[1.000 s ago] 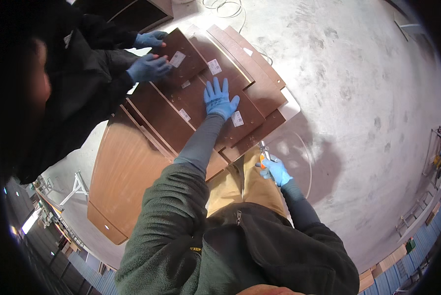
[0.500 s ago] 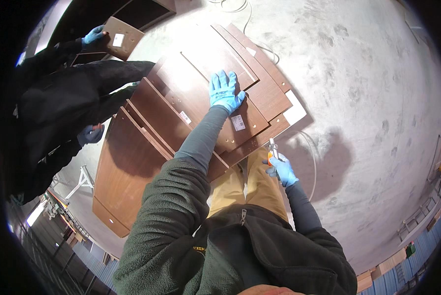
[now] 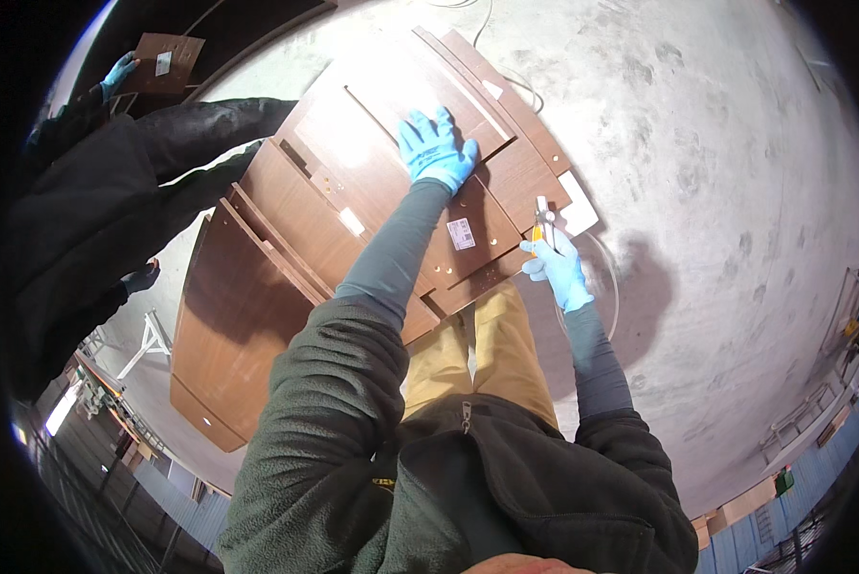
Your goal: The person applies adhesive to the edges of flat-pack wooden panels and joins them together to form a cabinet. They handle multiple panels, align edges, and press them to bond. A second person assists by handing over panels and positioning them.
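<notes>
One panel (image 3: 182,57) is in a co-worker's hand (image 3: 120,71), several panels (image 3: 491,215) lie stacked under the left hand (image 3: 437,151), its fingers spread, gripping nothing, and the right hand's (image 3: 558,271) curl round an air gun (image 3: 542,212).

Room to pass at right, crowding at left.
Pale floor (image 3: 736,182) spreads across the right side, crossed by a thin hose (image 3: 616,290) near the right hand (image 3: 558,271). A gap over the brown panels (image 3: 515,177) separates that hand from the left hand (image 3: 439,153), whose forearm (image 3: 396,239) bars the center; a co-worker's legs (image 3: 214,129) block the upper left.
</notes>
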{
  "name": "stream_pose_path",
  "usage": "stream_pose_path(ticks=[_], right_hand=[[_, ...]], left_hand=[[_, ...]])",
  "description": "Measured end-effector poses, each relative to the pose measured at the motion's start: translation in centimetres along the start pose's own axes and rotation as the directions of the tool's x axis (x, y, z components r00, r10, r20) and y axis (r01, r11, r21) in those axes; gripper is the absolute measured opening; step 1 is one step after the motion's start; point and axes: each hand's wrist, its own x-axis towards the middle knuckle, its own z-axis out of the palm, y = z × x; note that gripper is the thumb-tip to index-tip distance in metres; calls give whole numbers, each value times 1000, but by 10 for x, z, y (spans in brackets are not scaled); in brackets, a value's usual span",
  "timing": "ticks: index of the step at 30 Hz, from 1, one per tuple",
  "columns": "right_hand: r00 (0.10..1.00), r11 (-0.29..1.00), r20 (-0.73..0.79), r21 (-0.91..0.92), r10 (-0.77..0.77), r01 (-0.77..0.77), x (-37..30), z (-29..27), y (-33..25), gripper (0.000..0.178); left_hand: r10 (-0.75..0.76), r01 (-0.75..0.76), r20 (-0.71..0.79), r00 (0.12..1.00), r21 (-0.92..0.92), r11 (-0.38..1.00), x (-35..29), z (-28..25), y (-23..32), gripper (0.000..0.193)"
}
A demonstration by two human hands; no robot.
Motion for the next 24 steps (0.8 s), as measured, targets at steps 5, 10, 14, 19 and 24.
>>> stream_pose_path(ticks=[5, 10, 14, 19, 24], right_hand=[[1000, 999, -20, -43, -1, 0, 3, 9, -3, 33], [989, 993, -123, -96, -76, 64, 18, -7, 1, 31], [939, 991, -315, -37, -137, 132, 43, -28, 22, 38], [891, 910, -395, -411, -226, 49, 53, -3, 78, 58], [740, 767, -340, -535, -580, 355, 50, 37, 83, 56]], left_hand=[[152, -152, 8, 988, 41, 987, -5, -2, 32, 89], [230, -227, 48, 972, -64, 972, -44, 9, 69, 93], [240, -241, -26, 971, -40, 970, -50, 11, 81, 92], [330, -331, -76, 941, -2, 944, -44, 10, 68, 91], [346, -343, -34, 938, 66, 937, -35, 21, 51, 94]])
